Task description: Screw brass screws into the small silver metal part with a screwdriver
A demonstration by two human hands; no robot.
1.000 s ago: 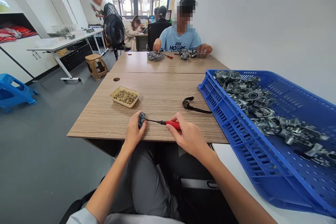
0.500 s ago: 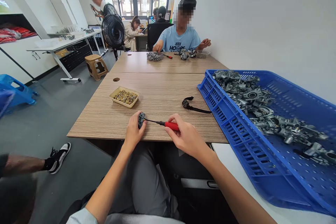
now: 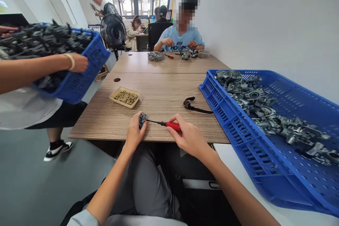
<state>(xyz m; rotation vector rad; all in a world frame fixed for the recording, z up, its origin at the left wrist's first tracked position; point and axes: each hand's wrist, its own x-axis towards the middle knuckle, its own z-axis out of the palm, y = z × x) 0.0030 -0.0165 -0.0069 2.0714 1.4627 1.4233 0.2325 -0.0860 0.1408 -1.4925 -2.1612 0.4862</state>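
Observation:
My left hand (image 3: pixel 135 129) grips a small grey metal casting (image 3: pixel 142 120) near the table's front edge. Closed around the red handle of a screwdriver (image 3: pixel 172 125), my right hand (image 3: pixel 189 135) points its dark shaft leftward, and the tip meets the casting's right side. Whatever sits at the tip is too small to make out. Beyond my left hand lies a cream tray (image 3: pixel 112 96) of small brass-coloured screws (image 3: pixel 126 97). A black wristwatch (image 3: pixel 187 104) rests on the wood farther right.
At right stands a blue crate (image 3: pixel 238 137) piled with metal castings (image 3: pixel 254 95). On the left, a passing person carries another full blue crate (image 3: pixel 90 67) beside the table (image 3: pixel 159 88). Opposite sits a co-worker (image 3: pixel 181 37) with parts and a tub of small pieces (image 3: pixel 155 56).
A person carrying a loaded blue crate has come into view at left. The co-worker opposite has brought both hands in toward the chest. My hands and the screwdriver hold nearly still.

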